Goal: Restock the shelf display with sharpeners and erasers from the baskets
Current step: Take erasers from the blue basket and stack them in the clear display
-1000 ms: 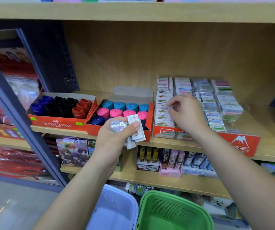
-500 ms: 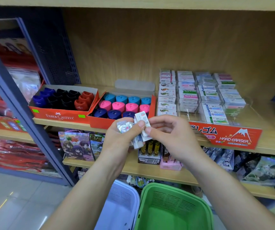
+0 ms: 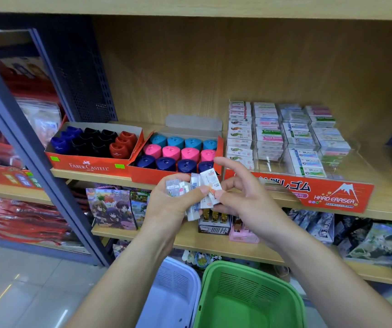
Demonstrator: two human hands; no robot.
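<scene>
Small wrapped erasers (image 3: 205, 189) fan upright in the left hand (image 3: 166, 209), one pinched by the right hand (image 3: 249, 202), before boxed sharpeners (image 3: 178, 153).

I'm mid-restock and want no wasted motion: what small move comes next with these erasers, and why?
Probably draw the white wrapped eraser free: your right hand pinches it at the edge of the bunch of wrapped erasers gripped by your left hand, and the red-fronted clear eraser tray sits just beyond.

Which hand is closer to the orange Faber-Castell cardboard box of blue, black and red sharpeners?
Left. The left hand, gripping wrapped erasers, is below and right of the box; the right hand, pinching them, lies farther right.
</scene>
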